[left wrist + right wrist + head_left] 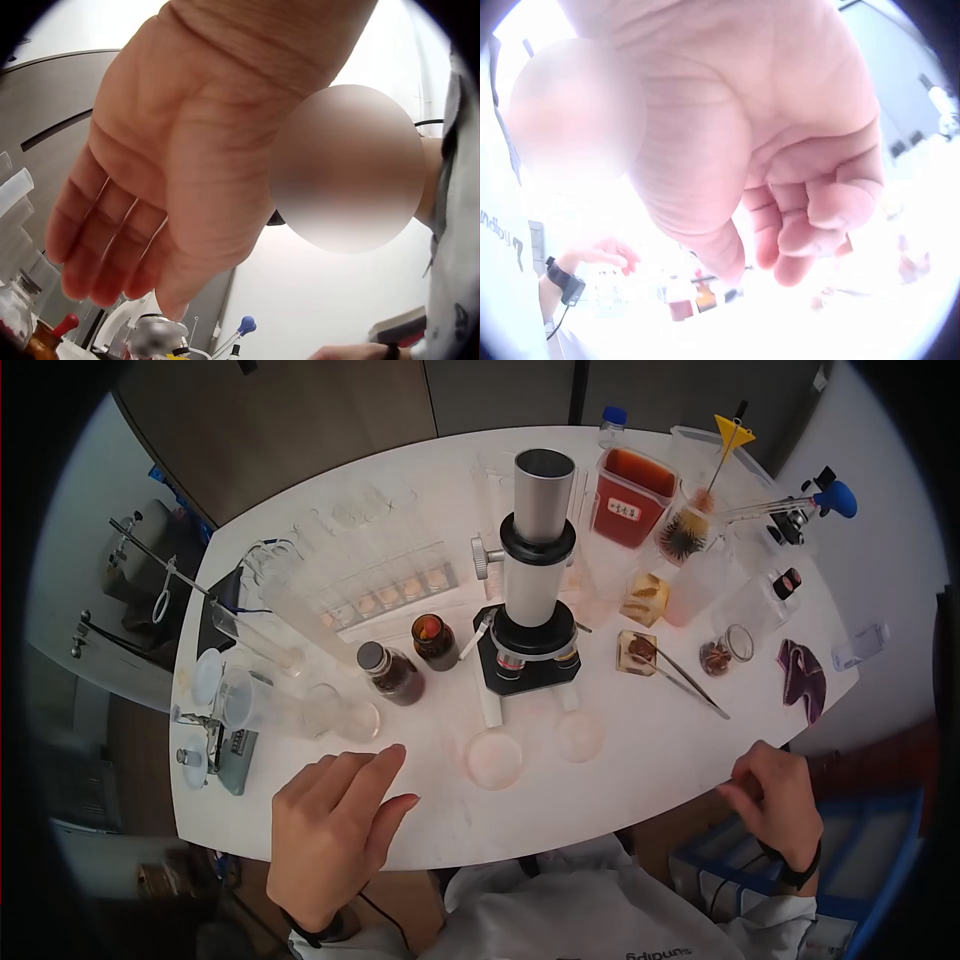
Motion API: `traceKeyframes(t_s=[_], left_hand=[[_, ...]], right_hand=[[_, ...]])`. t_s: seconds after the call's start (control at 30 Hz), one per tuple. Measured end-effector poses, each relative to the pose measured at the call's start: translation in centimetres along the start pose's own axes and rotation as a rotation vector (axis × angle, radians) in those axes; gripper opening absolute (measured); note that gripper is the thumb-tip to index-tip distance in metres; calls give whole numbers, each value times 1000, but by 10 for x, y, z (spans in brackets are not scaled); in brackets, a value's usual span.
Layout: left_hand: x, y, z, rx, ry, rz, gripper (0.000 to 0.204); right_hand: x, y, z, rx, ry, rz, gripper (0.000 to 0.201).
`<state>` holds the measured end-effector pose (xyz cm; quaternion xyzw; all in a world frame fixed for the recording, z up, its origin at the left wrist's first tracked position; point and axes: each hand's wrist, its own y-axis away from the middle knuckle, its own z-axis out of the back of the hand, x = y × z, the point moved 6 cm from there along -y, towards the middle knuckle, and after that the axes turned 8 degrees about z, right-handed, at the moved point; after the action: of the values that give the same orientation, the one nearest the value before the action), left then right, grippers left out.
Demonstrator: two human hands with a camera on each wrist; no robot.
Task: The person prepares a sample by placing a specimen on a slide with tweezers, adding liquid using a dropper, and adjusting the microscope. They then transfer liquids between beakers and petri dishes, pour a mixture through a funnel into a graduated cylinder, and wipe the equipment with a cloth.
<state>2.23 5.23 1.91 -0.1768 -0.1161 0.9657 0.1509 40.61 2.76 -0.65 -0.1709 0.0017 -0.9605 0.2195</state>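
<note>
My left hand [335, 820] hovers over the front left of the white table, holding nothing. Its fingers are gently bent and the thumb stands apart; the left wrist view shows a bare palm [165, 135]. Closest to it lies a clear glass vessel [360, 720]. At the front right edge my right hand [775, 800] hangs with loosely curled fingers [832, 206] and nothing in them. Nearest to that hand are a purple, leaf-like piece [803, 680] and metal tweezers [692, 688]. Two glass dishes [494, 758] lie between the hands, before a black and white microscope [530, 590].
Two brown bottles [392, 675] stand left of the microscope, before a test-tube rack [400, 590]. A balance [235, 760] and ring stand [175, 570] occupy the left side. At right are a red container [632, 500], a small jar [725, 650] and a blue-bulbed dropper [835, 499].
</note>
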Motion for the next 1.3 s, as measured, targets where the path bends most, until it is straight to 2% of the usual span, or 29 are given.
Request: traceKeyframes(t_s=[0.07,0.13,0.23,0.33,0.4,0.43,0.5,0.8,0.87,1.0,1.3], left_hand=[[-9,-15,0,7,-23,-61,41],[-27,-30,26,14,-37,-58,41],[-39,-50,28,-2,-37,-63,39],[-44,-64,20,29,-67,-98,35],[-45,-71,9,90,-92,-115,30],[-45,-74,6,67,-93,-144,28],[-44,-80,0,23,-85,-202,25],[-28,-89,-16,130,-69,-85,29],[-27,-91,-17,89,-57,-102,26],[-26,-93,-17,59,-19,-136,24],[-16,-90,-11,57,-57,-56,15]], right_hand=[[19,-40,15,-109,33,97,30],[37,-70,29,-259,-11,268,30],[59,-112,35,-296,1,415,31],[80,-139,31,-216,44,462,31],[84,-152,29,-210,-5,523,29],[85,-155,27,-203,-36,545,28],[82,-161,26,-183,-29,520,28],[64,-176,9,-123,-20,492,33],[63,-179,4,-110,-20,476,33],[67,-182,-1,-67,-33,491,30],[67,-178,1,-97,-17,502,21]])
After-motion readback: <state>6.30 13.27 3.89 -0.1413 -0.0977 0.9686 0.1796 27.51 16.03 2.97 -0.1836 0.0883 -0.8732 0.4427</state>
